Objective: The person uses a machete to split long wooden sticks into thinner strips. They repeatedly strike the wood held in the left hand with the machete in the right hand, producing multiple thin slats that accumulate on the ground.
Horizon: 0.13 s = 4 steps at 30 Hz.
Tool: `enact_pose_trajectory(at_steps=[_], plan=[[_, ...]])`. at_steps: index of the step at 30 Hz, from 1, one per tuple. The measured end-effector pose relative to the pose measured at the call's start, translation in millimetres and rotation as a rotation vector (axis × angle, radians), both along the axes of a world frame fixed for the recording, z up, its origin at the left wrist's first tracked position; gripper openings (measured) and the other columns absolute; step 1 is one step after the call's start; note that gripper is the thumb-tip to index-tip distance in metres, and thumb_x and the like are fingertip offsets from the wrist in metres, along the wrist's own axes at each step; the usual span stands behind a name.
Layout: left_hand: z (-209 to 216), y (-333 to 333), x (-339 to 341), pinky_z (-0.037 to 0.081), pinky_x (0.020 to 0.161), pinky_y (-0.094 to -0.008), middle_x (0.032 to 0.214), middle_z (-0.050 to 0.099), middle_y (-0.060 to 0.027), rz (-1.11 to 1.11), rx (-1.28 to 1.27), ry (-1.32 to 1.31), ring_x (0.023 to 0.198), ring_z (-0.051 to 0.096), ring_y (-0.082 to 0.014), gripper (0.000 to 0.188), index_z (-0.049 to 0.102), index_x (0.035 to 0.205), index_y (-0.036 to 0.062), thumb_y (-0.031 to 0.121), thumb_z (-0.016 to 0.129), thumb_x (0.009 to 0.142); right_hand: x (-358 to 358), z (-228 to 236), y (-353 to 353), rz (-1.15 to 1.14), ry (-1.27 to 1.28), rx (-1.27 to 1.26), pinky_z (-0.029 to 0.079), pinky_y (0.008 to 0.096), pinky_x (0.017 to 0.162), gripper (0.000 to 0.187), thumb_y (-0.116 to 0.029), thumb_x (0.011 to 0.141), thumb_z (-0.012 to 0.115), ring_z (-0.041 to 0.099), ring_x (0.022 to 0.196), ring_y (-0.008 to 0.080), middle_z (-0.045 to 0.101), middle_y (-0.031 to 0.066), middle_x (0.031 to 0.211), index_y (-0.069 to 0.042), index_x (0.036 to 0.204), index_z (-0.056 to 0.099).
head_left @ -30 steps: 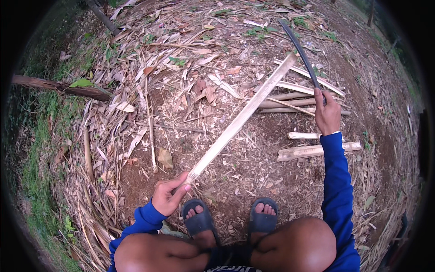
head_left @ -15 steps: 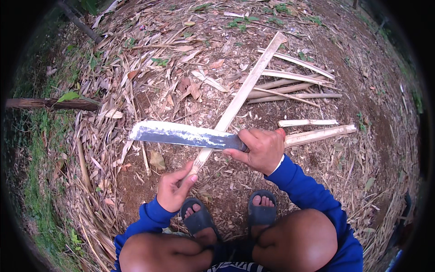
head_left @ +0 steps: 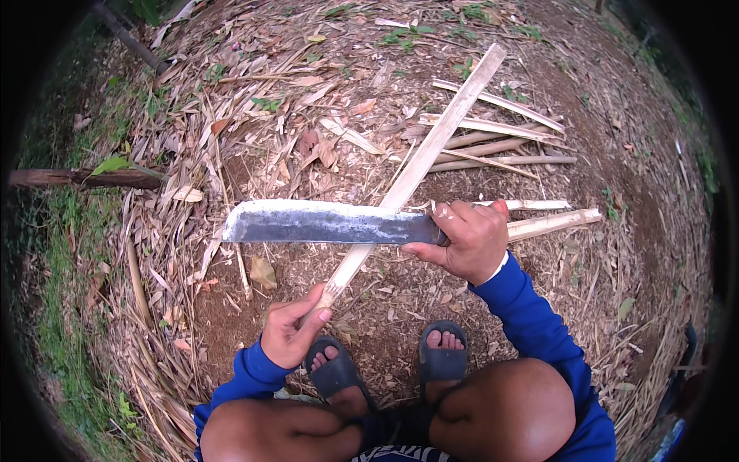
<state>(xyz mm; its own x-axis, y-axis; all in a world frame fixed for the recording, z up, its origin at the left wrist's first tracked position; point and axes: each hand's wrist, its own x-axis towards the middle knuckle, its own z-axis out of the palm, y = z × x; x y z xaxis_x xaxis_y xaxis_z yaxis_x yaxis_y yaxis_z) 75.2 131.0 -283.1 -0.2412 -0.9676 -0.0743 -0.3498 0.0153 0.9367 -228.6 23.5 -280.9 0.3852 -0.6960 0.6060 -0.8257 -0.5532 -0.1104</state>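
A long, pale split bamboo strip [head_left: 435, 146] slants from low left to far right, its near end pinched between the thumb and fingers of my left hand [head_left: 295, 325]. My right hand [head_left: 469, 240] is wrapped round the handle of a machete [head_left: 323, 222]. The broad dark blade, whitish along its far edge, lies crosswise over the strip and points left. Part of the strip is hidden beneath the blade. Most of the handle is covered by my fingers, with a bit of red showing at its end.
Several split strips and poles [head_left: 500, 146] lie on the ground at the far right. Two more pale pieces [head_left: 556, 223] lie beyond my right hand. A brown log [head_left: 85, 178] juts in from the left. Dry leaves and shavings cover the soil around my sandals [head_left: 444, 354].
My right hand has moved a little right and farther away with the machete, along the strip. The strip's far end has shifted right and away; my left hand has dropped slightly nearer me.
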Motion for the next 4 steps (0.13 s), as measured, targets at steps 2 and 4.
enact_pose_trajectory(at_steps=[2, 4], plan=[[5.2, -1.0, -2.0, 0.044, 0.056, -0.0227, 0.066, 0.062, -0.0035, 0.006, 0.045, 0.015, 0.06, 0.055, -0.0042, 0.038, 0.058, 0.127, -0.0104, 0.007, 0.065, 0.095, -3.8, 0.9, -1.9, -0.006, 0.02, -0.008, 0.032, 0.0357, 0.047, 0.057, -0.074, 0.07, 0.067, 0.055, 0.042, 0.0175, 0.052, -0.0006, 0.054, -0.018, 0.078, 0.065], [9.7, -1.5, -2.9, 0.044, 0.056, -0.0227, 0.066, 0.062, -0.0036, 0.008, 0.068, 0.021, 0.06, 0.055, -0.0043, 0.038, 0.058, 0.128, -0.0105, 0.006, 0.065, 0.095, -6.3, 0.2, -3.8, -0.012, 0.043, -0.01, 0.031, 0.0358, 0.048, 0.057, -0.075, 0.071, 0.067, 0.054, 0.041, 0.0173, 0.052, -0.001, 0.053, -0.018, 0.078, 0.065]])
